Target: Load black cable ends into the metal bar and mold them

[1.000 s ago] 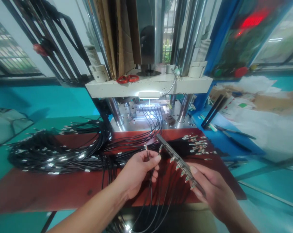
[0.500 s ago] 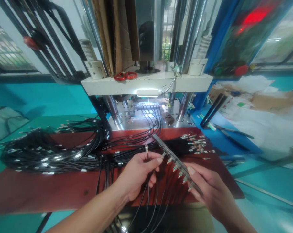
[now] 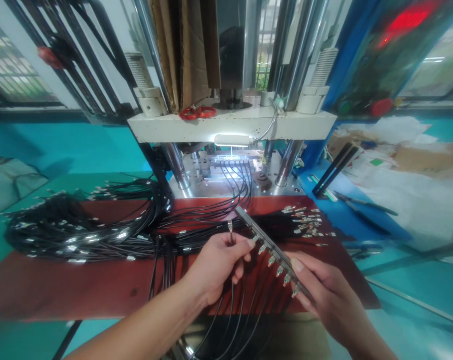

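My right hand is closed around the lower end of a narrow dark metal bar, tilted up to the left. Along its lower edge sit several small metal connectors, with black cables trailing down from them. My left hand is closed beside the bar's upper part, its fingers pinching a black cable whose metal-tipped end pokes up above the index finger. The left thumb tip meets the uppermost connector in the bar. Whether that connector is fully seated I cannot tell.
A large bundle of black cables lies across the red board. Behind it stands a press with a pale crossbeam, where red-handled scissors rest. Cables run into its lit fixture. Pliers lie on the blue surface at right.
The view has shifted slightly, so the press sits a little further right and higher. Both hands keep nearly the same hold on the cable and the bar.
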`<state>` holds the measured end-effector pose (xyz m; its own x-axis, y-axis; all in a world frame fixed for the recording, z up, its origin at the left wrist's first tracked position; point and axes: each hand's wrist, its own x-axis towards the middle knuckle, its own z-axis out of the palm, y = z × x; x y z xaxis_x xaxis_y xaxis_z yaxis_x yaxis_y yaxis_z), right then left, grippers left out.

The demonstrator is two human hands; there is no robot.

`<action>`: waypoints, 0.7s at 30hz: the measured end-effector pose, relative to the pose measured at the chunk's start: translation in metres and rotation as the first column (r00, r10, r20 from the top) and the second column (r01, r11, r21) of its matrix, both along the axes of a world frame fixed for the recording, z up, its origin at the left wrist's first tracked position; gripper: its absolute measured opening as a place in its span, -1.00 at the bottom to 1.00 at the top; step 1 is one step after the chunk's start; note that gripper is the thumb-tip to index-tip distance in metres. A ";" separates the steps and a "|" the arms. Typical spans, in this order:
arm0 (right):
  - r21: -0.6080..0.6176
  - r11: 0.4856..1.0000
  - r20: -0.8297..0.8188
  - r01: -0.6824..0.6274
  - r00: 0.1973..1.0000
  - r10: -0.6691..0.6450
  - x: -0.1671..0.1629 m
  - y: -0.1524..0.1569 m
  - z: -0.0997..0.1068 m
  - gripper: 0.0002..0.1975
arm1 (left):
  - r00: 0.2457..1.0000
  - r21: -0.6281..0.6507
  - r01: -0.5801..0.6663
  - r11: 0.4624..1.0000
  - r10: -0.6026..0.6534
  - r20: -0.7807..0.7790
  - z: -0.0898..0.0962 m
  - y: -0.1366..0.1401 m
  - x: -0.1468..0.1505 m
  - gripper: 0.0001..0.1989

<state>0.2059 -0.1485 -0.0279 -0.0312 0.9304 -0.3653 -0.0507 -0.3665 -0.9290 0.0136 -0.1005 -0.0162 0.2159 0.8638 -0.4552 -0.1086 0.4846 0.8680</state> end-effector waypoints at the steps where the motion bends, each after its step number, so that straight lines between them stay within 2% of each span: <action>1: -0.003 1.000 -0.001 0.003 1.000 -0.003 0.000 0.000 0.000 -0.51 | 1.000 0.003 0.003 1.000 -0.003 0.002 0.000 0.000 0.000 -0.75; 10: -0.019 0.999 0.060 -0.030 0.998 0.031 -0.002 -0.001 0.005 -0.53 | 1.000 0.004 0.013 1.000 -0.013 -0.003 0.001 0.001 0.000 -0.75; 13: 0.072 0.993 0.151 -0.088 0.986 0.077 0.001 0.001 0.009 -0.55 | 1.000 0.015 0.010 1.000 -0.010 0.012 0.000 0.001 0.000 -0.76; 15: 0.165 0.967 0.265 -0.192 0.953 0.144 0.003 0.002 0.011 -0.58 | 1.000 0.027 0.008 1.000 -0.009 0.011 0.000 0.001 -0.001 -0.77; 17: 0.208 0.938 0.334 -0.277 0.922 0.198 0.004 0.003 0.013 -0.59 | 1.000 0.028 0.008 1.000 -0.008 0.007 0.001 0.001 -0.002 -0.77; 19: 0.180 0.951 0.276 -0.250 0.941 0.195 0.003 0.002 0.013 -0.59 | 0.999 0.019 0.024 1.000 -0.025 0.031 0.003 -0.001 -0.004 -0.78; 21: 0.111 0.985 0.141 -0.131 0.983 0.115 0.001 0.000 0.013 -0.57 | 0.995 0.035 0.040 0.999 -0.043 0.092 0.005 -0.002 -0.007 -0.79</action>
<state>0.2068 -0.1481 -0.0148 -0.1065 0.9596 -0.2604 0.1151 -0.2482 -0.9618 0.0069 -0.1028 -0.0107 0.2914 0.8677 -0.4028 -0.1696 0.4613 0.8709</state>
